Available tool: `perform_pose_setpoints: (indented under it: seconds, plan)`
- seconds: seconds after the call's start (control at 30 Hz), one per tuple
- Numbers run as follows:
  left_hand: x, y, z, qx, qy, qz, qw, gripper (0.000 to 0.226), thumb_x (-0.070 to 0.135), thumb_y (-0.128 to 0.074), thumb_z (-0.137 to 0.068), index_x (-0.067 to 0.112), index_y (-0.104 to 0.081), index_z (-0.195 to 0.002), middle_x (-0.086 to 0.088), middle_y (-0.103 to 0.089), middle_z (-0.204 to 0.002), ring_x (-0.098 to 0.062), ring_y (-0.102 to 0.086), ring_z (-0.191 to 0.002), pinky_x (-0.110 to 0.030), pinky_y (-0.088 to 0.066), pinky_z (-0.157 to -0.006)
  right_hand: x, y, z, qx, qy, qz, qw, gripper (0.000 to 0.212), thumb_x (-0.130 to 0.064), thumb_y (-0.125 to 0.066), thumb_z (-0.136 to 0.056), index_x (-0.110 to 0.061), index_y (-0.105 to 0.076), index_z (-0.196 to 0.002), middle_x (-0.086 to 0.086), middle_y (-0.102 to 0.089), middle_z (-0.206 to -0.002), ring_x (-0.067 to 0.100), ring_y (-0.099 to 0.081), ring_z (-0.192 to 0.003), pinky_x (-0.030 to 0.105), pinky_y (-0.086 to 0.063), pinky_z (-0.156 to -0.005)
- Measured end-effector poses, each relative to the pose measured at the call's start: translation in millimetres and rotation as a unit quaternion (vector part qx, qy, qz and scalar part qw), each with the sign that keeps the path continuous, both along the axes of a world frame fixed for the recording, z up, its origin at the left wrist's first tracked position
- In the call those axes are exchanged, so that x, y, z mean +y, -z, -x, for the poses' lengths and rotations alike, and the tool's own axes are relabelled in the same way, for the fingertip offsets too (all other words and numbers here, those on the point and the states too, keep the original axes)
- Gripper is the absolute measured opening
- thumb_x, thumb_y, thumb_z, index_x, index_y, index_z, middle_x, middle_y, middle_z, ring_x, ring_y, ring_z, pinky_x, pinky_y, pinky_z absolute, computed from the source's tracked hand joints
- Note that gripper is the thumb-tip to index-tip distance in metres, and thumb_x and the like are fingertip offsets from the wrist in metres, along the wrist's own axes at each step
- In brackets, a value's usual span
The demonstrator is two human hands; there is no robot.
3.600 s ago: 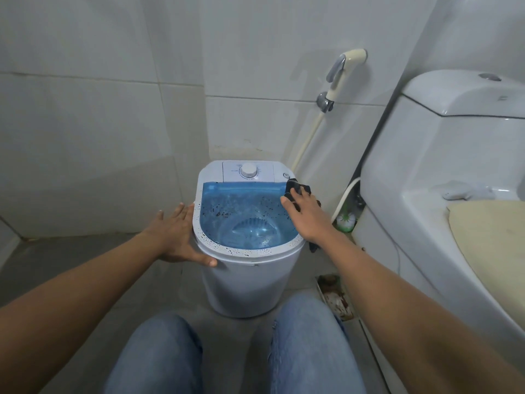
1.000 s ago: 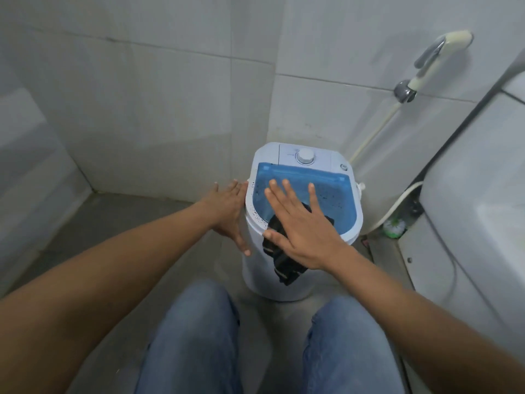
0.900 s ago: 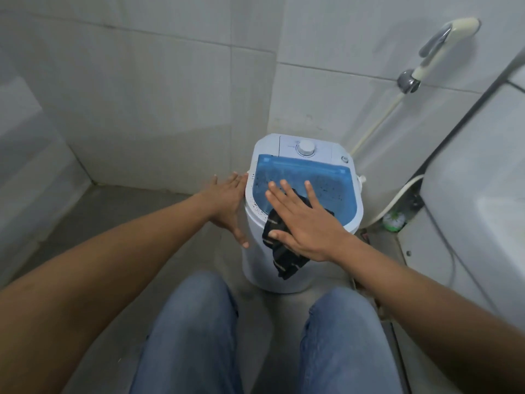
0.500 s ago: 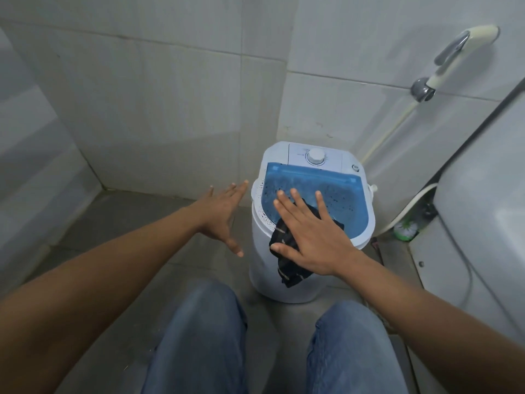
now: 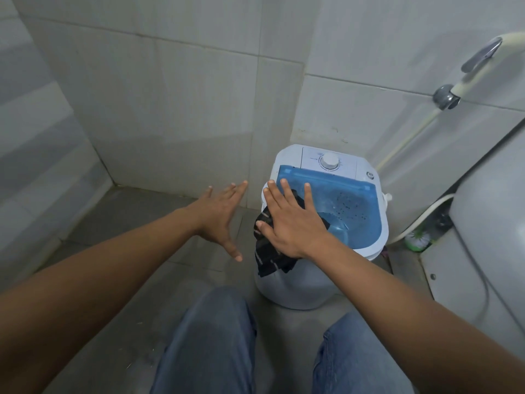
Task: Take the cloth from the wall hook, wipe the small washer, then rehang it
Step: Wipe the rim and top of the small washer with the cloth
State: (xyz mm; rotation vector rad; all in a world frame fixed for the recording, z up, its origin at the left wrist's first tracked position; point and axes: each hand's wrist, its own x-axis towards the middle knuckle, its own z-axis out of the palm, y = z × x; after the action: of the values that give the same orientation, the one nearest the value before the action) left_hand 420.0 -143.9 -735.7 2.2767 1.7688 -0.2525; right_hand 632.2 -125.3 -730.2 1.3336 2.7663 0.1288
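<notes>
The small washer (image 5: 352, 172) stands on the floor in the tiled corner, white with a blue see-through lid and a round white dial at the back. My right hand (image 5: 289, 223) lies flat, fingers spread, pressing a dark cloth (image 5: 270, 260) against the washer's front left rim; the cloth hangs down over the white side. My left hand (image 5: 221, 217) hovers open just left of the washer, not touching it. No wall hook is in view.
A toilet (image 5: 488, 251) stands at the right. A bidet sprayer (image 5: 477, 61) hangs on the wall with its hose running down behind the washer. A green brush (image 5: 417, 240) lies between washer and toilet. My knees in jeans (image 5: 216, 345) are at the bottom.
My left hand has come off the washer's side and now hangs free. My right hand has slid the cloth from the lid's right back corner to the front left rim.
</notes>
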Motion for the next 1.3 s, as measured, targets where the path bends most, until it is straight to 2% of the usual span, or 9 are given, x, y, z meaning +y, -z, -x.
perform_pose_setpoints:
  seconds: [0.33, 0.7, 1.1, 1.23, 1.3]
  plan:
    - [-5, -22, 2, 0.016, -0.018, -0.003, 1.0, 0.171, 0.089, -0.073, -0.041, 0.013, 0.035, -0.149, -0.006, 0.019, -0.166, -0.021, 0.011, -0.154, -0.059, 0.0, -0.122, 35, -12, 26, -0.003, 0.039, 0.067, 0.997, 0.072, -0.053, -0.019, -0.102, -0.014, 0.001, -0.16, 0.0, 0.013, -0.167, 0.021, 0.022, -0.151, 0.062, 0.021, -0.114]
    - [-7, -22, -3, 0.025, -0.049, 0.008, 0.998, 0.171, 0.091, -0.071, -0.041, 0.009, 0.033, -0.149, -0.007, 0.023, -0.165, -0.023, 0.013, -0.153, -0.062, 0.0, -0.121, 85, -24, 37, -0.02, 0.098, 0.117, 0.988, 0.067, -0.045, -0.017, -0.104, -0.014, 0.003, -0.159, 0.0, 0.016, -0.167, 0.023, 0.023, -0.151, 0.063, 0.019, -0.114]
    - [-6, 4, -26, 0.023, -0.025, 0.033, 0.999, 0.169, 0.093, -0.068, -0.042, 0.009, 0.029, -0.152, -0.006, 0.026, -0.164, -0.022, 0.021, -0.152, -0.061, 0.003, -0.121, 146, -28, 34, -0.021, 0.156, 0.076, 0.985, 0.062, -0.036, -0.016, -0.104, -0.011, 0.0, -0.159, 0.0, 0.011, -0.168, 0.027, 0.019, -0.152, 0.068, 0.018, -0.111]
    - [-6, 5, -29, 0.002, -0.015, 0.018, 1.0, 0.168, 0.09, -0.071, -0.042, 0.012, 0.03, -0.152, -0.003, 0.027, -0.164, -0.019, 0.022, -0.151, -0.06, 0.005, -0.121, 156, -29, 24, -0.01, 0.162, 0.037, 0.986, 0.06, -0.034, -0.018, -0.104, -0.012, -0.007, -0.159, 0.0, 0.003, -0.169, 0.032, 0.013, -0.153, 0.071, 0.017, -0.11]
    - [-6, 4, -30, -0.005, -0.009, 0.009, 1.0, 0.168, 0.09, -0.072, -0.042, 0.014, 0.031, -0.151, -0.002, 0.028, -0.163, -0.018, 0.023, -0.151, -0.061, 0.006, -0.121, 150, -27, 19, 0.025, 0.178, 0.021, 0.983, 0.06, -0.037, -0.018, -0.104, -0.013, -0.01, -0.159, 0.001, -0.005, -0.168, 0.035, 0.008, -0.153, 0.071, 0.016, -0.109]
